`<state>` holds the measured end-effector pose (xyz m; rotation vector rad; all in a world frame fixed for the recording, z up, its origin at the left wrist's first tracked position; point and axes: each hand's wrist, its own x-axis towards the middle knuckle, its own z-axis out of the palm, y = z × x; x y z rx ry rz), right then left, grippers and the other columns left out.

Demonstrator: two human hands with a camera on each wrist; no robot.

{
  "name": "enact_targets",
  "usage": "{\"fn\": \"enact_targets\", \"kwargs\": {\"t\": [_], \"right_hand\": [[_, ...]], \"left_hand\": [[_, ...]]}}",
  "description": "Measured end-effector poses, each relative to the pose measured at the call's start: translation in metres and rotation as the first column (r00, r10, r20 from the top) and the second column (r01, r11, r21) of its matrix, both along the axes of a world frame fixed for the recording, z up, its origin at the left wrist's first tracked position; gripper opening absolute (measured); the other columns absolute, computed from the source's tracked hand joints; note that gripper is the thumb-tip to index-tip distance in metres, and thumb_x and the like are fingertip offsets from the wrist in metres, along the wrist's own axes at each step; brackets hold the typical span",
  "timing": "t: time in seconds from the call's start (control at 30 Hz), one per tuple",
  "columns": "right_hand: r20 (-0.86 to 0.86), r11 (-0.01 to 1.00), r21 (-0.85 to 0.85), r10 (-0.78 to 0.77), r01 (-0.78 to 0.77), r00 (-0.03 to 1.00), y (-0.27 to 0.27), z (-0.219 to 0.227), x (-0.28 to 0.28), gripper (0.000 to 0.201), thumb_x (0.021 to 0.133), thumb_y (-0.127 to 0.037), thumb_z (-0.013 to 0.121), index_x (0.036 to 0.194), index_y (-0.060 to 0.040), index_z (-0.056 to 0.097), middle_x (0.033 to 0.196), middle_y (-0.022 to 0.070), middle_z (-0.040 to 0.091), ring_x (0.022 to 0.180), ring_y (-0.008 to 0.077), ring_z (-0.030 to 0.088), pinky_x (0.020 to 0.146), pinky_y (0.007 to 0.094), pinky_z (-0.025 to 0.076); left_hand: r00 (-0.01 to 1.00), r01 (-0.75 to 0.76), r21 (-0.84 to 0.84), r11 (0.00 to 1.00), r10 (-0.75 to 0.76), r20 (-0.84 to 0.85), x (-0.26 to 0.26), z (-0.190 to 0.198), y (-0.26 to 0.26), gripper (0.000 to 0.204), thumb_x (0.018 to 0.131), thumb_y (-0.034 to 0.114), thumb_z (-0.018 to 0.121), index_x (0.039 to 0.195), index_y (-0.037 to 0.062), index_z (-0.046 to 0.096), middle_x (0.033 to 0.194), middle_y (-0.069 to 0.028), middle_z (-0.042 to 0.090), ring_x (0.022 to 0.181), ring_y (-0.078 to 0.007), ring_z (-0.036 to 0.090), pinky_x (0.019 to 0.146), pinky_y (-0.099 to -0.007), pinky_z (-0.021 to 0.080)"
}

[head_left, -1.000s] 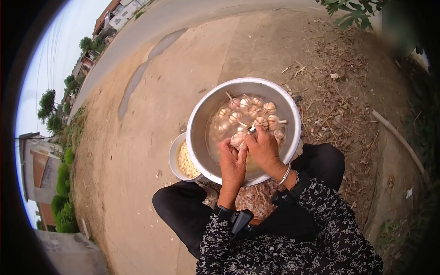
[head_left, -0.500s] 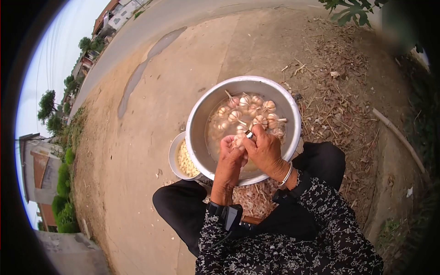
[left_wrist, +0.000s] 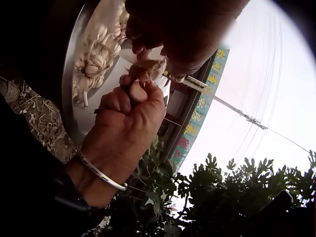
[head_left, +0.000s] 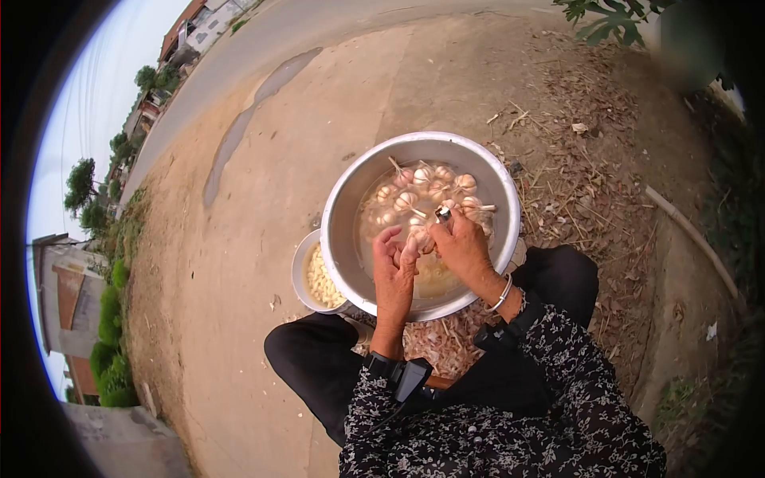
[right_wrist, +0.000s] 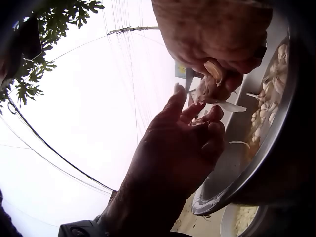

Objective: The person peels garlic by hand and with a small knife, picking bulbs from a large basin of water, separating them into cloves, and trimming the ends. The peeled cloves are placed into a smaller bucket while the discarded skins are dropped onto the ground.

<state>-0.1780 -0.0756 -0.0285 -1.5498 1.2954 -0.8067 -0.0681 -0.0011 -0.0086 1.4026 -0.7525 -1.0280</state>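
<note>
Over a wide metal basin [head_left: 339, 263], both hands meet at a broken garlic bulb [head_left: 420, 237] with loose papery skin. My right hand [head_left: 468, 253] pinches it, with a plump clove [left_wrist: 138, 92] between thumb and finger in the left wrist view. A small dark tool with a shiny end [head_left: 443, 213] sticks out of the right fist; the rest of it is hidden. My left hand [head_left: 393, 275] has its thumb and forefinger raised beside the bulb. In the right wrist view, its other fingers curl about pale garlic pieces [right_wrist: 199, 119].
Several whole garlic bulbs [head_left: 422, 185] sit in cloudy water in the basin. A white bowl [head_left: 299, 275] of peeled cloves [head_left: 320, 280] stands at its left. Garlic skins [head_left: 442, 342] lie between the knees. Dry leaves [head_left: 590, 199] and a long stick [head_left: 697, 243] lie at right.
The left hand has lifted its thumb and forefinger away from the bulb. The right hand has turned slightly, and the tool's shiny end has shifted up and right.
</note>
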Motion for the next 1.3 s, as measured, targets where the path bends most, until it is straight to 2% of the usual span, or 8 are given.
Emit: {"fn": "enact_targets", "kwargs": {"t": [0.17, 0.3, 0.47, 0.63, 0.83, 0.93, 1.13, 1.3], "right_hand": [[0.072, 0.990, -0.137, -0.010, 0.020, 0.997, 0.009, -0.004, 0.004, 0.031, 0.080, -0.028, 0.057, 0.087, 0.0020, 0.054, 0.070, 0.0225, 0.060, 0.071, 0.0419, 0.061, 0.064, 0.0482, 0.048], [-0.012, 0.975, -0.218, -0.040, 0.036, 0.999, 0.012, -0.005, 0.006, 0.030, 0.080, -0.027, 0.057, 0.086, 0.0018, 0.054, 0.068, 0.0224, 0.060, 0.069, 0.0418, 0.060, 0.063, 0.0481, 0.048], [0.174, 0.988, -0.042, -0.140, 0.149, 0.975, 0.000, -0.021, 0.004, 0.025, 0.080, -0.023, 0.054, 0.085, 0.0024, 0.054, 0.067, 0.0207, 0.060, 0.063, 0.0372, 0.062, 0.060, 0.0454, 0.049], [0.562, 0.974, 0.195, -0.203, 0.110, 0.802, -0.008, -0.023, 0.003, 0.023, 0.080, -0.016, 0.055, 0.084, 0.0062, 0.054, 0.064, 0.0126, 0.059, 0.052, 0.0204, 0.061, 0.051, 0.0331, 0.051], [0.518, 0.977, 0.210, -0.147, 0.041, 0.843, -0.008, -0.022, 0.000, 0.022, 0.081, -0.016, 0.059, 0.086, 0.0056, 0.055, 0.066, 0.0094, 0.059, 0.055, 0.0145, 0.059, 0.050, 0.0285, 0.050], [0.522, 0.979, 0.204, -0.131, 0.025, 0.843, -0.004, -0.015, 0.000, 0.020, 0.082, -0.015, 0.058, 0.086, 0.0040, 0.056, 0.068, 0.0082, 0.060, 0.057, 0.0132, 0.059, 0.049, 0.0276, 0.049], [0.742, 0.848, 0.467, -0.221, -0.251, 0.632, -0.009, -0.007, -0.017, 0.015, 0.087, -0.015, 0.056, 0.093, -0.0017, 0.058, 0.072, 0.0071, 0.061, 0.051, 0.0100, 0.052, 0.047, 0.0261, 0.047], [0.827, 0.803, 0.452, -0.215, -0.388, 0.519, 0.003, -0.004, -0.014, 0.018, 0.090, -0.018, 0.055, 0.101, -0.0036, 0.057, 0.078, 0.0065, 0.062, 0.053, 0.0088, 0.051, 0.052, 0.0245, 0.048]], "left_hand": [[0.867, 0.023, -0.265, 0.964, 0.113, 0.486, 0.008, -0.032, -0.007, 0.013, 0.096, 0.018, 0.052, 0.098, 0.0060, 0.048, 0.074, 0.0015, 0.050, 0.061, -0.0027, 0.041, 0.052, -0.0177, 0.033], [0.971, -0.052, -0.241, 0.969, 0.105, 0.216, 0.002, -0.021, -0.002, 0.012, 0.096, 0.017, 0.051, 0.093, 0.0064, 0.046, 0.071, 0.0025, 0.046, 0.059, -0.0030, 0.039, 0.052, -0.0180, 0.033], [0.770, -0.275, -0.315, 0.908, 0.404, 0.493, 0.021, -0.036, -0.001, 0.013, 0.096, 0.016, 0.050, 0.088, 0.0073, 0.045, 0.067, 0.0035, 0.043, 0.055, -0.0028, 0.036, 0.048, -0.0177, 0.031], [0.847, -0.128, -0.106, 0.986, 0.165, 0.505, 0.051, -0.040, 0.003, 0.013, 0.095, 0.018, 0.054, 0.095, 0.0058, 0.049, 0.064, 0.0045, 0.042, 0.054, -0.0023, 0.036, 0.045, -0.0182, 0.030], [0.997, -0.064, 0.118, 0.991, 0.059, 0.048, 0.039, -0.011, 0.010, 0.033, 0.096, 0.033, 0.049, 0.110, 0.0038, 0.054, 0.071, -0.0025, 0.055, 0.057, -0.0071, 0.048, 0.048, -0.0190, 0.035], [0.786, 0.098, -0.031, 0.995, -0.096, -0.611, 0.048, -0.019, 0.010, 0.032, 0.093, 0.023, 0.049, 0.114, -0.0008, 0.050, 0.090, -0.0124, 0.061, 0.078, -0.0197, 0.058, 0.066, -0.0274, 0.047], [0.791, 0.088, -0.050, 0.995, -0.101, -0.604, 0.037, -0.015, 0.015, 0.031, 0.088, 0.009, 0.053, 0.117, -0.0018, 0.048, 0.103, -0.0174, 0.060, 0.096, -0.0255, 0.060, 0.082, -0.0334, 0.051], [0.805, 0.111, -0.057, 0.992, -0.123, -0.580, 0.032, -0.013, 0.025, 0.031, 0.089, 0.015, 0.057, 0.116, 0.0008, 0.049, 0.095, -0.0112, 0.060, 0.083, -0.0199, 0.059, 0.070, -0.0289, 0.048]]}}
